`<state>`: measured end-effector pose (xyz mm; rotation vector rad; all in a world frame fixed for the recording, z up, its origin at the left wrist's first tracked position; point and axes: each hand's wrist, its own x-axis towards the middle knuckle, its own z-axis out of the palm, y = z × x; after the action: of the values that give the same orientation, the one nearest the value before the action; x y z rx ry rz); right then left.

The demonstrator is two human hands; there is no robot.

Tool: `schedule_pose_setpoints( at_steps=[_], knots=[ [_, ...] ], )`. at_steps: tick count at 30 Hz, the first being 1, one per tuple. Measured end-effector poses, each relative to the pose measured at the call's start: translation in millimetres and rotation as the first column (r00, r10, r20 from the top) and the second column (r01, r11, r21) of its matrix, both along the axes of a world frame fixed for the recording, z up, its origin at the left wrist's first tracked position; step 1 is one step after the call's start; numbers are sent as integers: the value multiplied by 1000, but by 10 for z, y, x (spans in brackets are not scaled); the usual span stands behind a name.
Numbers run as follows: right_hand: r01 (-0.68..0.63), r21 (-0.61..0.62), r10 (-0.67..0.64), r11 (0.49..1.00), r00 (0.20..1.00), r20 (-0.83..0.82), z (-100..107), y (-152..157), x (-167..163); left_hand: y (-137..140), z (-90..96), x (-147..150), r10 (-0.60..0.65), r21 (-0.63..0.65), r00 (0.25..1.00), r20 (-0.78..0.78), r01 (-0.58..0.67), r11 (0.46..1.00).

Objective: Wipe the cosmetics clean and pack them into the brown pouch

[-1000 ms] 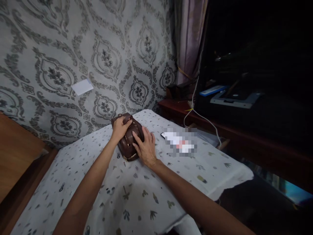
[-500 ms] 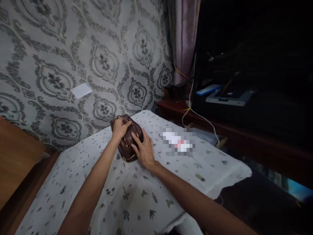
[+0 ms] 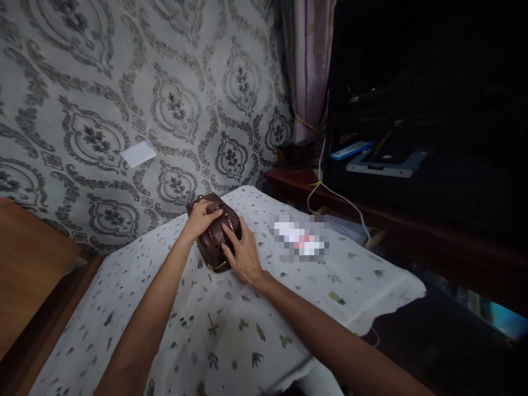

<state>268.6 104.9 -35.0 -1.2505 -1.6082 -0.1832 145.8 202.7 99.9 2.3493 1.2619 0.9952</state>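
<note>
A small brown leather handbag (image 3: 212,255) with gold-toned zips or trim lies on the patterned white cloth (image 3: 231,335). My left hand (image 3: 200,219) grips its upper left part, the fingers curled over the top and the thumb reaching across; what lies under those fingers is hidden. Against the bag's right side rests my right hand (image 3: 246,254), thumb and fingers spread around it and holding it in place.
To the right on the cloth lies a blurred-out white and red item (image 3: 301,239). A white cable (image 3: 342,199) hangs by the dark red furniture (image 3: 289,179). Beside the dark screen stand a grey disc drive (image 3: 381,164) and a blue box (image 3: 352,150). Patterned wallpaper rises behind.
My left hand has shifted slightly left and its fingers have moved on the bag's top. My right hand and the bag stay in nearly the same place.
</note>
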Motion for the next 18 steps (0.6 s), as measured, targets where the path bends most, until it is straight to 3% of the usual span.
schedule_pose_setpoints(
  at_steps=[8,18],
  knots=[
    [36,60,-40,998,997,69,59,-24,-19,-118,174,-354,71,-3,994,-89,-71,997],
    [67,22,-70,997,978,197,69,-72,-46,-233,172,-359,200,95,971,-134,-188,978]
  ],
)
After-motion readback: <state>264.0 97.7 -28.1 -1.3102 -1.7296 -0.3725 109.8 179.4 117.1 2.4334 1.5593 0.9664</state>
